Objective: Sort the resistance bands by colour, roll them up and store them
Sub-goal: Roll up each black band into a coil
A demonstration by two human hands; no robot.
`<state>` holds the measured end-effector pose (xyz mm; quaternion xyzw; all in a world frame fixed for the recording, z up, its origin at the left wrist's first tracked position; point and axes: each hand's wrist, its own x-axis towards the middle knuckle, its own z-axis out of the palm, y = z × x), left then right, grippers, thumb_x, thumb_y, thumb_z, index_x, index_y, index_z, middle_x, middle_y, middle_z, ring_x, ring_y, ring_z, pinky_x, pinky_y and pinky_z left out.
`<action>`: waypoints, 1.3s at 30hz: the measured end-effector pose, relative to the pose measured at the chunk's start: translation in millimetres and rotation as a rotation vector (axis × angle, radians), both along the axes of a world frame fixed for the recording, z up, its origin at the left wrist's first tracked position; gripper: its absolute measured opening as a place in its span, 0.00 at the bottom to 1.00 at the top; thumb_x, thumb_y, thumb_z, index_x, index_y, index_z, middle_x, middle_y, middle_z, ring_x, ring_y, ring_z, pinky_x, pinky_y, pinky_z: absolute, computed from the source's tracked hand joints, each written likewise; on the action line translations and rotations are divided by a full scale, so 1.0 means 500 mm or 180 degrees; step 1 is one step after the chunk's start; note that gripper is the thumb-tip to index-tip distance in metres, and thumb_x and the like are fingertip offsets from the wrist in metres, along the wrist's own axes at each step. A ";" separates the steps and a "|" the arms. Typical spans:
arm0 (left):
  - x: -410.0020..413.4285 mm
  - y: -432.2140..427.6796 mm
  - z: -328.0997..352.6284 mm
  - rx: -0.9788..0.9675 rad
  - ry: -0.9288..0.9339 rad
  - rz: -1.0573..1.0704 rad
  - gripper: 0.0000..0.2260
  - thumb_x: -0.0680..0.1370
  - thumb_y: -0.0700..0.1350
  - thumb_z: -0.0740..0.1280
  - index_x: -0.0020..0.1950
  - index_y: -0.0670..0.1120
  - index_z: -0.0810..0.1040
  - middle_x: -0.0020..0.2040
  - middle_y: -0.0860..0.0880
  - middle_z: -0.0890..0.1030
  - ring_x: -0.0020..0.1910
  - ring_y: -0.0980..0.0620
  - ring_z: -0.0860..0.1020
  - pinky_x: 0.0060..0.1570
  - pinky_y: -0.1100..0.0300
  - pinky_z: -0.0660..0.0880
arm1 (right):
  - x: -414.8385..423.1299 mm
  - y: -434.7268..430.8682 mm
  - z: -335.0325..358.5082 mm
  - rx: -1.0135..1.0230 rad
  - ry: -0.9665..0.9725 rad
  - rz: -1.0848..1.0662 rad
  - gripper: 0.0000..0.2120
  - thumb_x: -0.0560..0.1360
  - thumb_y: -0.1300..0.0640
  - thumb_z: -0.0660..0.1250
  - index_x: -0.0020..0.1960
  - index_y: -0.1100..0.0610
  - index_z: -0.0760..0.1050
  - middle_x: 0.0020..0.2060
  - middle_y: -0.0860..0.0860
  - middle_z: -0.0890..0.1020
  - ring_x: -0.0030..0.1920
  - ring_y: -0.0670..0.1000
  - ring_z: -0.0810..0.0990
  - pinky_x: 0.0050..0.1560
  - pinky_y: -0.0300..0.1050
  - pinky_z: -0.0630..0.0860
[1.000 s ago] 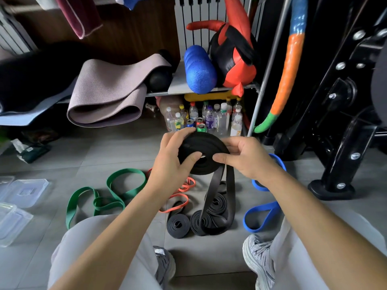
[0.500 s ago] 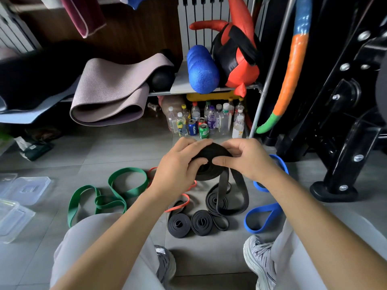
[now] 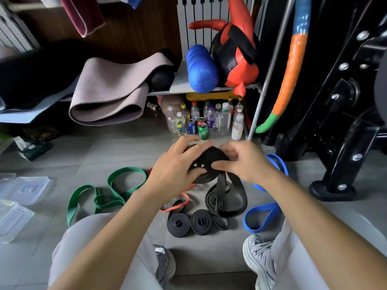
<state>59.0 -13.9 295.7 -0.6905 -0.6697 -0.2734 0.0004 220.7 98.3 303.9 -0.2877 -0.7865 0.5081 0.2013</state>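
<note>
- The left hand (image 3: 173, 170) cups the black band roll (image 3: 211, 155) in its grip, fingers curled over the top and thumb on the near face. The right hand (image 3: 247, 162) pinches the roll's right edge between thumb and forefinger. The roll is held in the air, just above the floor (image 3: 104, 151).
- A second ago the loose tail (image 3: 221, 185) hung long and narrow, reaching down among the finished rolls. Now it is shorter and bows out into a wider loop, and both hands sit lower.
- From where I stand, that means more band has been wound on. This roll looks close to finished, with only the hanging loop left to take up.
- Far left, two clear plastic boxes (image 3: 28, 188) (image 3: 12, 218) sit on the floor. I can see no band through their walls, so storing appears not yet begun.
- Next along lies the green band (image 3: 125, 170), unrolled and tangled in loops.
- The orange band (image 3: 180, 203) lies flat, partly hidden under the left forearm.
- Two tight rolled black bands (image 3: 173, 229) (image 3: 196, 226) lie side by side, touching. A looser black coil (image 3: 210, 197) lies just behind them, under the hanging tail.
- The blue band (image 3: 262, 210) lies unrolled at the right, by the shoe.
</note>
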 end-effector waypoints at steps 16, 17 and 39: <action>0.026 0.008 0.025 0.0547 -0.2109 0.0345 0.26 0.72 0.34 0.69 0.57 0.62 0.66 0.56 0.61 0.73 0.57 0.66 0.72 0.60 0.58 0.72 | 0.000 0.002 0.012 -0.0390 0.0651 -0.0245 0.15 0.64 0.58 0.77 0.46 0.45 0.78 0.44 0.46 0.85 0.49 0.49 0.83 0.57 0.51 0.77; 0.027 0.008 0.027 0.0576 -0.2201 0.0340 0.26 0.73 0.34 0.69 0.57 0.61 0.66 0.55 0.62 0.73 0.56 0.66 0.72 0.60 0.60 0.72 | 0.000 0.002 0.013 -0.0441 0.0702 -0.0278 0.16 0.62 0.56 0.77 0.46 0.45 0.79 0.44 0.47 0.85 0.50 0.49 0.83 0.58 0.53 0.77; 0.004 -0.003 0.005 -0.0066 -0.0098 0.0009 0.21 0.74 0.46 0.63 0.68 0.52 0.71 0.53 0.47 0.74 0.50 0.45 0.75 0.47 0.51 0.77 | -0.009 -0.001 -0.013 0.0153 0.0057 0.0000 0.14 0.65 0.58 0.77 0.43 0.43 0.78 0.42 0.46 0.85 0.47 0.48 0.83 0.53 0.47 0.78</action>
